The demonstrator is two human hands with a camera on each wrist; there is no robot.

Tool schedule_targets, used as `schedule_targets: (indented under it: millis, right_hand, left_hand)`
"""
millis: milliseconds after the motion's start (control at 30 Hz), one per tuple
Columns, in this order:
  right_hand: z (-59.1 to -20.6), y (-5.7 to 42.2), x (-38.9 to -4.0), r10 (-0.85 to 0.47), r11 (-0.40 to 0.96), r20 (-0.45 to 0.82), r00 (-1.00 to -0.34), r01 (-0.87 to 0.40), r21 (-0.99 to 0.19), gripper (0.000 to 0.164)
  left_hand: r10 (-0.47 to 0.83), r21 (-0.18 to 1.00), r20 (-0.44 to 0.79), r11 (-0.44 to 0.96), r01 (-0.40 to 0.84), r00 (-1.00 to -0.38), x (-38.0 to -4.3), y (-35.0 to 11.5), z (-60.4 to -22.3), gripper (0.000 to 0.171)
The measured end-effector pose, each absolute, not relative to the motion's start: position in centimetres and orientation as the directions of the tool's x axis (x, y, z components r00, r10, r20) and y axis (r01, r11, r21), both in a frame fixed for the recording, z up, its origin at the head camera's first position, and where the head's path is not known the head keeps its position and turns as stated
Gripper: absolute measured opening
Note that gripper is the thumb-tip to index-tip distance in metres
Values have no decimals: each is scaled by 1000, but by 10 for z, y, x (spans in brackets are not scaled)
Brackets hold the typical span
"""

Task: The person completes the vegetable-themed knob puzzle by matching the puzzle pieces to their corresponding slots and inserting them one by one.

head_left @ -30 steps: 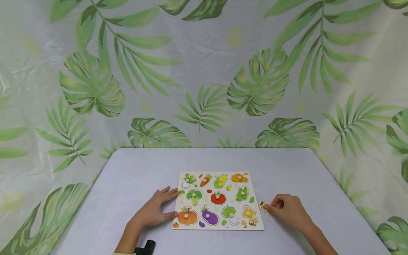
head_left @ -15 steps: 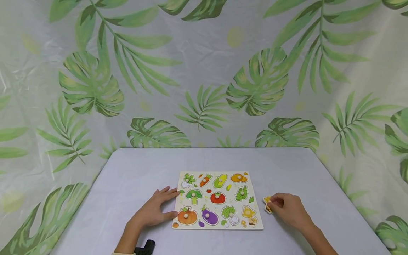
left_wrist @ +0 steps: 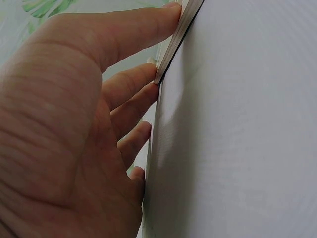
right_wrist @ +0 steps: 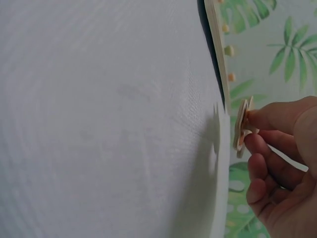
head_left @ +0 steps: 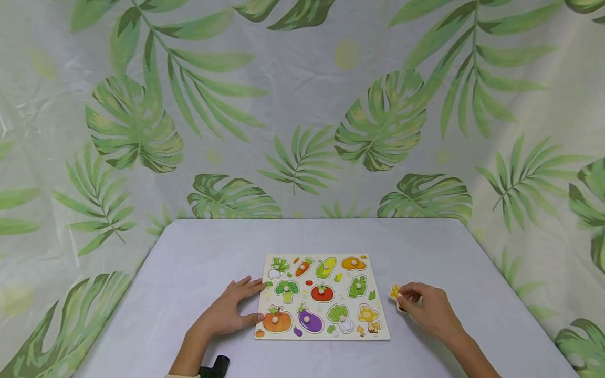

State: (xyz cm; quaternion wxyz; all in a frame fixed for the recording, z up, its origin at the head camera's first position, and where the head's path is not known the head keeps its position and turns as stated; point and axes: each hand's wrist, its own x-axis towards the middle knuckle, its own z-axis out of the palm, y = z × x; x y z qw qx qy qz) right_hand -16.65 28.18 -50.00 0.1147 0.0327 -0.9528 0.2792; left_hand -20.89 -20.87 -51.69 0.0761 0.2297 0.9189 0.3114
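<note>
A wooden vegetable peg puzzle board (head_left: 322,310) lies flat on the table, with knobbed pieces such as a pumpkin (head_left: 277,319), an eggplant (head_left: 310,318) and a tomato (head_left: 322,293) in it. The mushroom spot (head_left: 369,318) at its lower right shows no knob. My left hand (head_left: 229,310) touches the board's left edge with its fingers extended; in the left wrist view the thumb (left_wrist: 143,27) meets the wooden edge. To the right of the board, my right hand (head_left: 429,310) pinches a yellow mushroom puzzle piece (head_left: 395,292) by its knob. The right wrist view shows this piece (right_wrist: 241,126) edge-on, raised off the cloth.
A white cloth covers the table (head_left: 212,247). Near the left forearm lies a black object (head_left: 217,366) at the front edge. A leaf-printed curtain (head_left: 302,105) hangs behind and at both sides.
The mushroom puzzle piece has turned in my right hand: its yellow cap now points away from me, and it sits slightly farther back. The left hand and the board stay put.
</note>
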Motion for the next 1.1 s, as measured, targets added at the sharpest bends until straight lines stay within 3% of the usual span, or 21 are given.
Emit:
schedule_targets:
  millis: [1100]
  right_hand:
    - [-494, 263, -164, -64, 826, 309, -949, -224, -517, 11]
  left_hand:
    - [472, 599, 9, 703, 382, -882, -209, -209, -518, 74]
